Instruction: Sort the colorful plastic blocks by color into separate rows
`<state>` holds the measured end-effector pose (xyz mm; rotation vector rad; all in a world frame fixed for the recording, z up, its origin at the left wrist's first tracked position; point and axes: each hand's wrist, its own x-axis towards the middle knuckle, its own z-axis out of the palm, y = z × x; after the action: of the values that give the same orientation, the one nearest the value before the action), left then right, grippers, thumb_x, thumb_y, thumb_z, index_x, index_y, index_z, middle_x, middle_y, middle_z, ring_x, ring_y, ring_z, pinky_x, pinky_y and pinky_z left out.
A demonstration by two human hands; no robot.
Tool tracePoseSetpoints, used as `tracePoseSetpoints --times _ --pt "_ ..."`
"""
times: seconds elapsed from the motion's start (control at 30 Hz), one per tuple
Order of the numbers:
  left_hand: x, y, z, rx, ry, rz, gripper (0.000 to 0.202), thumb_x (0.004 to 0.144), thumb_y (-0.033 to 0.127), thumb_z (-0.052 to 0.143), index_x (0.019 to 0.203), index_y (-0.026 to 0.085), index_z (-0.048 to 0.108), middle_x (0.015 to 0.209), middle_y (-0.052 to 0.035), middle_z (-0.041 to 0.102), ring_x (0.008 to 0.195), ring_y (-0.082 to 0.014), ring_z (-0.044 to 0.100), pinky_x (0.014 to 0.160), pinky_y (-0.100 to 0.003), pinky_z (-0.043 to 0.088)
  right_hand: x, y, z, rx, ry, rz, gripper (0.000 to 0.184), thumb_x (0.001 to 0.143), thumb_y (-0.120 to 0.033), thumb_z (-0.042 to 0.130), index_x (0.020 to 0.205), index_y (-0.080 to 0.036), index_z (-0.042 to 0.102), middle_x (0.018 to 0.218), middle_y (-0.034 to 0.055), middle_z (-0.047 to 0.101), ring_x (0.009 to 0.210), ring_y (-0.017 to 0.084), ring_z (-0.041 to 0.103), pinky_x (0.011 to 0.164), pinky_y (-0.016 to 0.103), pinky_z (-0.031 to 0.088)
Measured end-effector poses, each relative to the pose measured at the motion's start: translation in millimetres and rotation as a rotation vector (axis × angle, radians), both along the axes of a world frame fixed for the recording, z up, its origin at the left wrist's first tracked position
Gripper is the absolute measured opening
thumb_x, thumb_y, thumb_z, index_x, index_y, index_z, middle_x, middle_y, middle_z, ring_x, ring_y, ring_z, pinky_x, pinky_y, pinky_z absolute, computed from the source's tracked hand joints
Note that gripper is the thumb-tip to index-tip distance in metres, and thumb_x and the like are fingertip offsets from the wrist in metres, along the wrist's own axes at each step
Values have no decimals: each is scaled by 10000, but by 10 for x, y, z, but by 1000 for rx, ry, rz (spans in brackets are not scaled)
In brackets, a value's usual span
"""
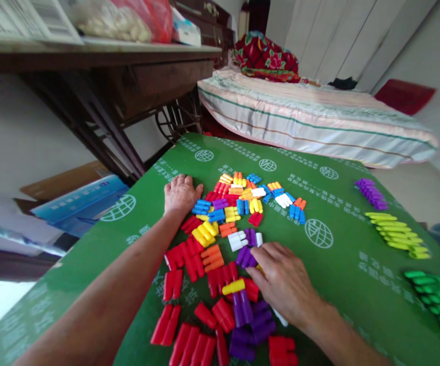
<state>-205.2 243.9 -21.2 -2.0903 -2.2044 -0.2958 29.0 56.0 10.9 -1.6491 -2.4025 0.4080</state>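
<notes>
A heap of small plastic building blocks (pixel 223 239) in red, purple, yellow, orange, blue and white lies on a green printed table cover (pixel 330 284). My left hand (pixel 180 194) rests at the heap's far left edge, knuckles up, fingers curled down among blue and red blocks. My right hand (pixel 283 279) lies over the heap's right side, fingers bent onto a purple block (pixel 245 256); what the fingers enclose is hidden. Three sorted rows stand at the right: purple blocks (pixel 371 193), yellow-green blocks (pixel 398 235) and green blocks (pixel 437 300).
A dark wooden sewing-machine table (pixel 101 66) with bags on top stands at the back left. Behind the green cover is a bed with a striped quilt (pixel 311 117) and a red floral bundle (pixel 267 57). Blue cardboard boxes (pixel 78 203) lie at the left.
</notes>
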Motion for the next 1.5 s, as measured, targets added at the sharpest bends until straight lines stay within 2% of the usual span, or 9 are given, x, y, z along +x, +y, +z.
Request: tracePoseSetpoints --times 0.13,0.3,0.53,0.73,1.03,1.13,1.2,1.3,1.5 --pt "-1 3 5 -1 13 4 553 897 488 299 1234 115 531 1403 -185 473 1322 -324 380 1036 -466 329 -160 37 -20 -43 -85 -46 162 830 -284 617 956 -187 645 928 125 643 910 307 568 805 483 461" --pt "-11 9 55 -2 9 -7 543 891 478 304 1224 116 536 1387 -192 485 1306 -328 398 1029 -473 338 -135 51 -8 -51 -66 -49 144 838 -245 588 961 -197 647 966 111 644 931 274 567 827 431 452" --pt "-55 98 98 -40 -8 -49 640 882 524 244 1239 64 511 1397 -228 447 1303 -382 375 1024 -533 329 415 152 140 12 -14 -156 244 864 -223 533 1091 -216 624 993 41 639 939 190 586 875 321 456" --pt "-94 139 113 -81 59 -25 677 866 568 185 1245 98 492 1379 -200 459 1283 -362 393 1020 -515 347 961 127 56 -15 -68 -269 336 829 -141 531 1149 -199 615 1121 66 635 1058 199 584 969 323 445" --pt "-72 156 157 -108 89 -7 705 844 603 134 1207 119 496 1356 -195 475 1265 -357 413 1004 -501 363 1204 57 -89 -57 -72 -275 578 748 52 414 1255 -157 596 1436 109 458 1303 206 448 1085 311 362" --pt "-63 159 162 -107 85 -3 706 843 602 125 1204 122 496 1367 -192 466 1270 -358 408 1009 -503 358 1181 45 -84 -24 -75 -365 525 795 -2 438 1263 -179 598 1382 107 512 1244 210 504 1053 317 398" --pt "-51 153 177 -121 81 4 707 840 600 126 1211 121 491 1369 -192 463 1276 -358 401 1018 -502 350 1134 28 -73 3 -88 -455 385 882 -162 471 1240 -187 612 1253 104 606 1135 222 572 995 337 447" --pt "-26 134 206 -143 78 13 711 836 598 127 1217 119 489 1377 -194 452 1280 -361 396 1024 -502 344 1048 5 -60 -7 -175 -534 377 899 -354 518 1215 -178 622 1107 110 663 1034 262 600 921 386 485" --pt "-51 140 163 -121 45 0 715 829 601 164 1229 105 491 1390 -206 439 1288 -375 382 1026 -526 331 1100 -13 -98 -11 -204 -459 367 868 -182 511 1214 -207 629 1146 85 652 1053 236 586 950 358 468"
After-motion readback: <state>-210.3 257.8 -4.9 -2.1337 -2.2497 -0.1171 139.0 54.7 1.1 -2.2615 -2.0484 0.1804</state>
